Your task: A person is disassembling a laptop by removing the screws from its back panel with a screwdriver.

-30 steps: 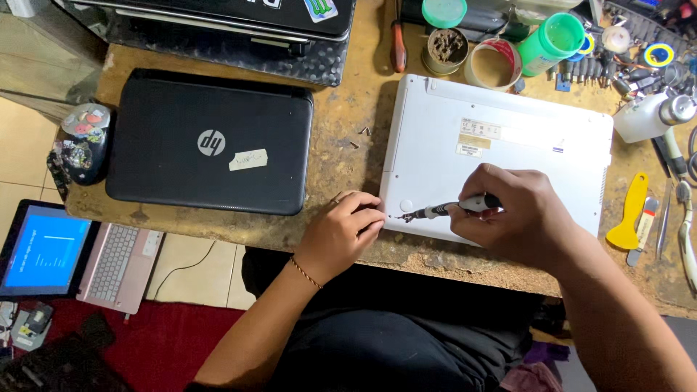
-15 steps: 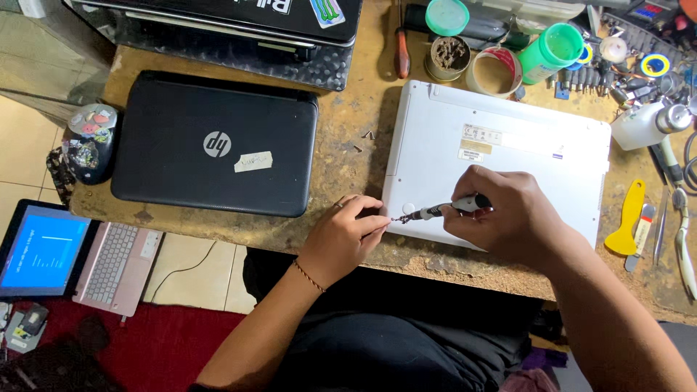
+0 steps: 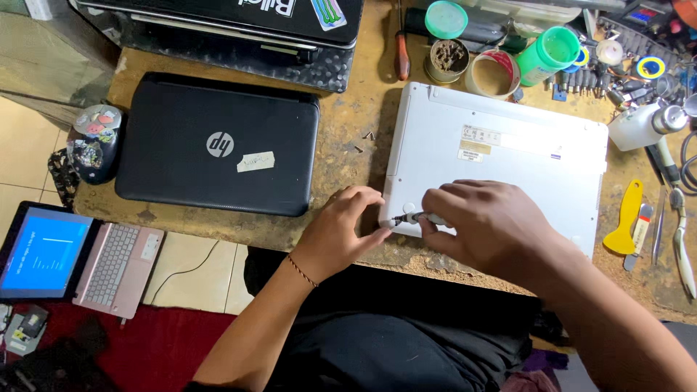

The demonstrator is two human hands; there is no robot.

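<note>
A white laptop (image 3: pixel 508 145) lies upside down on the worn wooden bench (image 3: pixel 348 123). My right hand (image 3: pixel 486 225) grips a small screwdriver (image 3: pixel 410 217) with its tip at the laptop's near left corner. My left hand (image 3: pixel 341 229) rests at that same corner, its fingertips touching the laptop's edge beside the screwdriver tip. A few loose screws (image 3: pixel 365 139) lie on the wood just left of the laptop.
A closed black laptop (image 3: pixel 218 145) sits to the left, another dark laptop (image 3: pixel 239 22) behind it. Tape rolls (image 3: pixel 492 72), a green cup (image 3: pixel 548 54), a yellow pry tool (image 3: pixel 628 218) and tweezers (image 3: pixel 679 232) crowd the right side. A small pink laptop (image 3: pixel 72 258) with lit screen lies on the floor.
My right hand has slid left and lower over the screwdriver, which now shows less of its shaft. My left hand stays at the corner.
</note>
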